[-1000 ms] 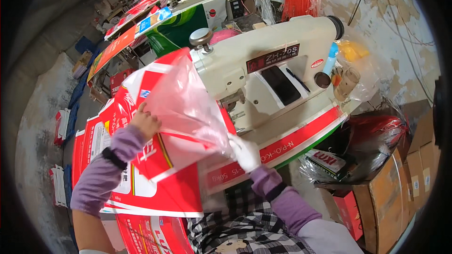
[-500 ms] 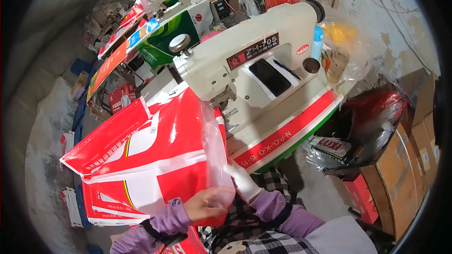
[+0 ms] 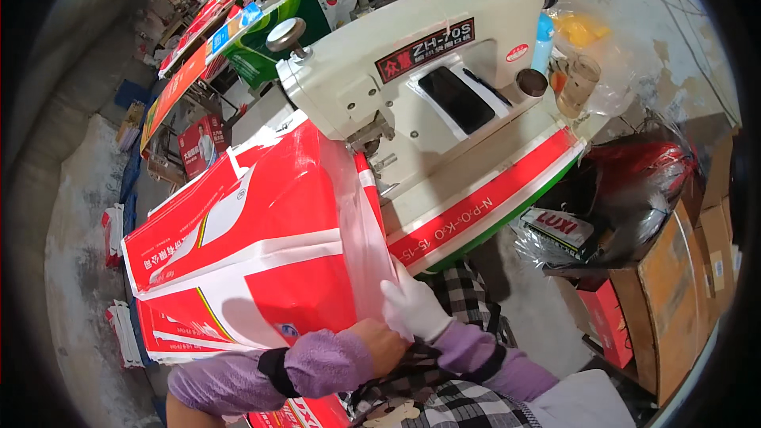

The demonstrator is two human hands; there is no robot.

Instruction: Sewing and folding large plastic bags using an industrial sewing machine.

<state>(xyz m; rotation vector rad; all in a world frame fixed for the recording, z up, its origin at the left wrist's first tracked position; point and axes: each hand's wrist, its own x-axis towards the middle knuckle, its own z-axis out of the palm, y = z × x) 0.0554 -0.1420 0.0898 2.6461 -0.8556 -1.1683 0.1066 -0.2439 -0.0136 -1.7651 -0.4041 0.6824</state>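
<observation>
A red and white woven bag (image 3: 297,226) lies flat in front of the sewing machine (image 3: 420,55), its upper edge under the machine's needle end. Along the bag's right-hand mouth runs a clear plastic liner (image 3: 361,257). My right hand (image 3: 414,309), in a white glove, is closed on the liner and the bag's edge at the near right corner. Bare and curled, my left hand (image 3: 382,346) grips the same corner just left of the glove; its fingertips are partly hidden. More bags (image 3: 178,339) show beneath the top one.
On the machine's bed rest a black phone (image 3: 456,101), a pen and a brown-topped round container. A cardboard box (image 3: 674,301) stands right, near crumpled plastic and a red box. Another worktable (image 3: 186,95) reaches away at far left, with a person at its far end.
The bag has shifted slightly and its mouth edge is pulled straighter. My left hand has moved right, close to the right hand. My right hand has closed on the edge. The view has shifted a little.
</observation>
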